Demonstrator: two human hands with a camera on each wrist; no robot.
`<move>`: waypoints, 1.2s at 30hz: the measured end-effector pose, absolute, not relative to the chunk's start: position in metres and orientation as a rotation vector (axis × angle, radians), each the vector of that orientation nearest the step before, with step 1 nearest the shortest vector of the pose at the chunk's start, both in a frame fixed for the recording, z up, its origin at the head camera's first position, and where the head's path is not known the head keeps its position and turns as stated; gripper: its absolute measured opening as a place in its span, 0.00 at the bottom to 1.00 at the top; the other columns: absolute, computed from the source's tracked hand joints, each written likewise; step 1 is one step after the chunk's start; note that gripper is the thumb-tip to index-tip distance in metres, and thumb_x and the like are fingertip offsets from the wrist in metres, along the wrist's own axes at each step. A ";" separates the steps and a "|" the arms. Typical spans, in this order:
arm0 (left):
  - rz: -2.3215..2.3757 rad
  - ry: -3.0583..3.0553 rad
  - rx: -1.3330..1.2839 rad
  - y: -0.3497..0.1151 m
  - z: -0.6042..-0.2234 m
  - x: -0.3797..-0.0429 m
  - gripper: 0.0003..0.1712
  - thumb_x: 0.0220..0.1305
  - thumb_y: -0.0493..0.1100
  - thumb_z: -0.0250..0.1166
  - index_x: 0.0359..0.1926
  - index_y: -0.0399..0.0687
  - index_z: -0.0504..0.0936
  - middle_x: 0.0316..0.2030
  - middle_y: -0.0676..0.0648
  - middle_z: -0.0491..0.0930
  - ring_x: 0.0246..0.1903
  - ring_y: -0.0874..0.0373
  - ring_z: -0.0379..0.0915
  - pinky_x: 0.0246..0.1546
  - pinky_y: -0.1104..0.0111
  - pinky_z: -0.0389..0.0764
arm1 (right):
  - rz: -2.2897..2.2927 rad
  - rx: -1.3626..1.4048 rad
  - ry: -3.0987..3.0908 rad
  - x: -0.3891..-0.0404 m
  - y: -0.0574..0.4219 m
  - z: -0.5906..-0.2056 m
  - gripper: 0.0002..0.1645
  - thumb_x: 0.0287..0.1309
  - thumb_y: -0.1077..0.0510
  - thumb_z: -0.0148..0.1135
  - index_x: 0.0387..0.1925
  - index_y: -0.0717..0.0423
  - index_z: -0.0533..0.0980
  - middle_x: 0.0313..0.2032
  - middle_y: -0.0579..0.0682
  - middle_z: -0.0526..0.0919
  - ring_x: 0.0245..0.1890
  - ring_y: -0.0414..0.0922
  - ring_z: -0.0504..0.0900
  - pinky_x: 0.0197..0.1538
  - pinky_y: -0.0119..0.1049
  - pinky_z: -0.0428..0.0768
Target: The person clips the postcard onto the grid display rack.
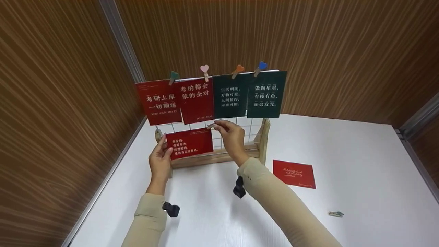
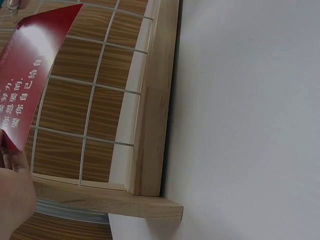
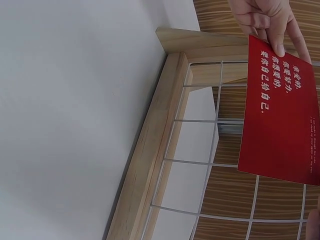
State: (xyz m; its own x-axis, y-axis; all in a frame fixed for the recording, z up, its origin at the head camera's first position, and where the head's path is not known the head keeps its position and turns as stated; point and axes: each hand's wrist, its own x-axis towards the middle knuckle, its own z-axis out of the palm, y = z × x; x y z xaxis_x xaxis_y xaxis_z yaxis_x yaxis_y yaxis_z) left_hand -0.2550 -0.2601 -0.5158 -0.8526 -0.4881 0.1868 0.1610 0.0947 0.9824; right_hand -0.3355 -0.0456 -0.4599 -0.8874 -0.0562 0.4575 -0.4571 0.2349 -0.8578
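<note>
A red card (image 1: 192,143) with white writing is held against the lower part of a white wire grid in a wooden frame (image 1: 263,142). My left hand (image 1: 159,160) pinches its left edge, thumb in front; this grip also shows in the right wrist view, on the card (image 3: 277,125). At the card's upper right corner my right hand (image 1: 234,138) pinches a small wooden clip (image 1: 210,126) between thumb and fingers. Whether the clip bites the grid wire cannot be made out. In the left wrist view, the card (image 2: 30,65) tilts away from the grid.
Two red cards (image 1: 197,103) and two green cards (image 1: 229,99) hang along the top under heart-shaped clips (image 1: 204,69). Another red card (image 1: 294,174) lies on the white table (image 1: 363,164) at right, with a green-topped clip (image 1: 335,214) nearer me. Wood-grain walls (image 1: 308,51) stand behind and left.
</note>
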 end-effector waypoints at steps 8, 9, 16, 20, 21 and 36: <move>-1.780 -1.883 0.320 -0.256 -0.516 -0.256 0.29 0.65 0.30 0.57 0.66 0.51 0.70 0.51 0.42 0.73 0.51 0.57 0.67 0.52 0.73 0.70 | 1.719 0.512 -2.184 -0.338 -0.047 -0.460 0.09 0.56 0.64 0.65 0.38 0.64 0.84 0.35 0.51 0.86 0.36 0.40 0.84 0.42 0.31 0.81; -1.785 -1.882 0.320 -0.256 -0.515 -0.256 0.29 0.66 0.30 0.57 0.66 0.51 0.69 0.52 0.42 0.73 0.51 0.57 0.67 0.52 0.74 0.70 | 1.720 0.516 -2.185 -0.339 -0.047 -0.460 0.09 0.56 0.64 0.65 0.38 0.64 0.84 0.35 0.51 0.86 0.36 0.40 0.84 0.41 0.31 0.80; -1.795 -1.845 0.316 -0.251 -0.506 -0.250 0.28 0.65 0.28 0.57 0.66 0.44 0.69 0.50 0.40 0.74 0.50 0.56 0.68 0.51 0.73 0.72 | 1.727 0.501 -2.251 -0.339 -0.049 -0.457 0.08 0.57 0.62 0.65 0.37 0.62 0.84 0.34 0.49 0.86 0.33 0.40 0.84 0.36 0.31 0.81; -1.774 -1.816 0.317 -0.252 -0.517 -0.256 0.28 0.65 0.29 0.57 0.65 0.47 0.71 0.48 0.42 0.74 0.49 0.57 0.69 0.50 0.74 0.73 | 1.733 0.504 -2.294 -0.339 -0.051 -0.458 0.09 0.58 0.62 0.64 0.38 0.63 0.84 0.34 0.51 0.86 0.32 0.42 0.85 0.36 0.32 0.81; -1.765 -1.816 0.324 -0.251 -0.518 -0.257 0.28 0.65 0.29 0.57 0.65 0.48 0.71 0.48 0.42 0.74 0.48 0.57 0.69 0.50 0.74 0.73 | 1.736 0.508 -2.297 -0.339 -0.051 -0.458 0.09 0.59 0.63 0.63 0.39 0.64 0.84 0.34 0.51 0.86 0.31 0.42 0.85 0.35 0.32 0.81; -1.749 -1.803 0.337 -0.251 -0.521 -0.260 0.27 0.65 0.28 0.57 0.64 0.46 0.72 0.49 0.42 0.74 0.48 0.58 0.69 0.49 0.75 0.73 | 1.737 0.584 -2.239 -0.340 -0.054 -0.461 0.08 0.58 0.68 0.63 0.39 0.66 0.83 0.33 0.53 0.86 0.31 0.44 0.85 0.37 0.30 0.82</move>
